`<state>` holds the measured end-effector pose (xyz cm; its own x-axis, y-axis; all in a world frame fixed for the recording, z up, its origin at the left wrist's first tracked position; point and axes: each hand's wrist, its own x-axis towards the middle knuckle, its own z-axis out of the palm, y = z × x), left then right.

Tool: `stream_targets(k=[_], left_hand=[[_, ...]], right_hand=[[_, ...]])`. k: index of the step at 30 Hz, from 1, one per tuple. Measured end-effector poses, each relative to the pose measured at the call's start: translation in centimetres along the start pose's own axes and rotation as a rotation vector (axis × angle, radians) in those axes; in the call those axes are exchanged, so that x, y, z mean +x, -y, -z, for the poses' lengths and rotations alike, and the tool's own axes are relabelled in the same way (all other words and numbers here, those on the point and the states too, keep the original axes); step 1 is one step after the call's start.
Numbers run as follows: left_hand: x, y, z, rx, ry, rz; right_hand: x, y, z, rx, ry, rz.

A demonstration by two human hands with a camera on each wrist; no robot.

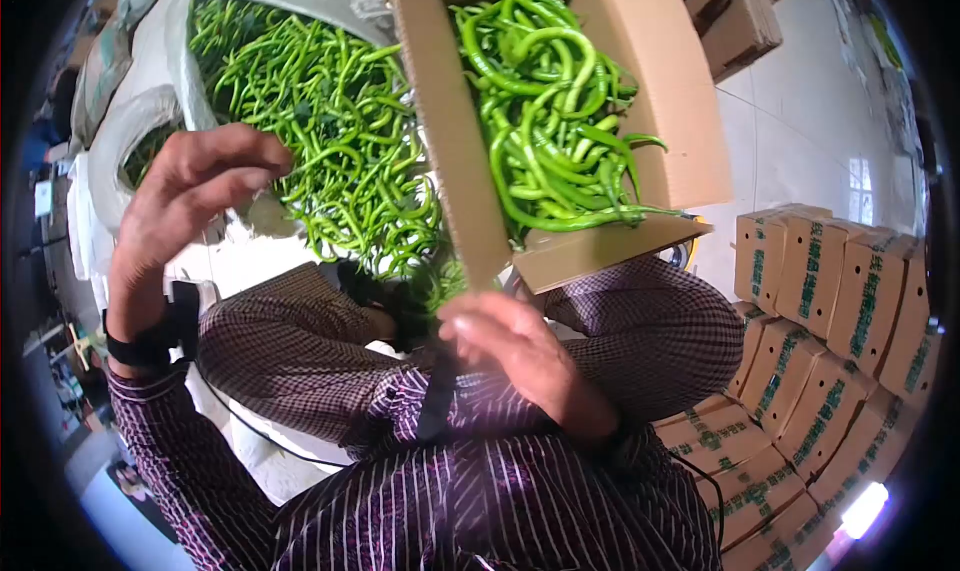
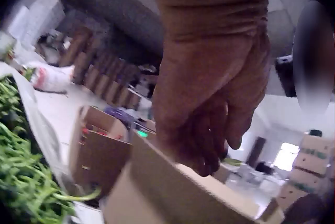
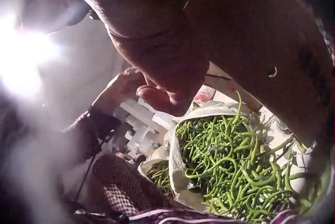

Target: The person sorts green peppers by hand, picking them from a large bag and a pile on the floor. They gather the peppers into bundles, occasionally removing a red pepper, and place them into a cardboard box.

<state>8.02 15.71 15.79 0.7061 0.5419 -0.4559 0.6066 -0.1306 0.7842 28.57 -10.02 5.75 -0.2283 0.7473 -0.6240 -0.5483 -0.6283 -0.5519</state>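
Note:
My left hand [image 1: 195, 186] is raised at the left, in front of a pale sack [image 1: 180, 61] of slim green chili peppers [image 1: 340, 121]. Its fingers are loosely bent, and nothing shows between them in the left wrist view. My right hand [image 1: 515, 356] hovers over my lap, below the near corner of an open cardboard box [image 1: 450, 161]. Its fingers point left, loosely bent, with nothing visible in them. Larger glossy green chili peppers [image 1: 560, 111] lie heaped inside the box. More peppers spill from the sack mouth toward my legs.
Stacked cartons with green print [image 1: 830, 281] stand at the right. A second, smaller sack [image 1: 120, 161] is at the left. More cardboard [image 1: 735, 21] lies beyond the box. My knees [image 1: 660, 321] are spread on both sides below the box and the peppers.

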Motion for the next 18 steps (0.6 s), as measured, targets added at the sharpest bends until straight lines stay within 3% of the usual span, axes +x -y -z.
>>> stream_targets(k=[3,5,7,9,11,13,15,17,18], left_hand=[[-4.1,8.7,3.6,0.041,-0.119,0.13],[-7.0,14.0,3.6,-0.145,-0.188,0.271],[-8.9,22.0,2.7,-0.086,-0.147,0.296],[-9.5,27.7,-1.1,-0.235,-0.099,0.301],[-8.9,27.5,-6.6,-0.409,-0.305,0.531],[-7.0,28.8,-9.5,-0.564,-0.248,0.528],[-5.5,34.1,-12.9,-0.672,-0.36,0.474],[-3.6,36.3,-15.5,-0.299,-0.581,0.313],[-3.0,36.0,-15.7,-0.004,-0.592,0.272]], right_hand=[[2.9,-1.7,-0.3,-0.065,-0.002,0.054],[5.1,-2.6,-1.0,-0.102,-0.057,-0.011],[7.4,-4.4,-0.3,-0.029,-0.04,0.014],[9.9,-5.1,0.3,-0.156,-0.158,-0.081],[12.9,-7.3,2.1,-0.188,-0.188,-0.082],[15.3,-9.2,3.4,-0.224,-0.22,-0.084],[17.0,-10.4,3.7,-0.159,-0.248,-0.149],[19.2,-11.7,3.7,-0.277,-0.304,-0.203],[20.2,-12.8,4.1,-0.389,-0.309,-0.205]])
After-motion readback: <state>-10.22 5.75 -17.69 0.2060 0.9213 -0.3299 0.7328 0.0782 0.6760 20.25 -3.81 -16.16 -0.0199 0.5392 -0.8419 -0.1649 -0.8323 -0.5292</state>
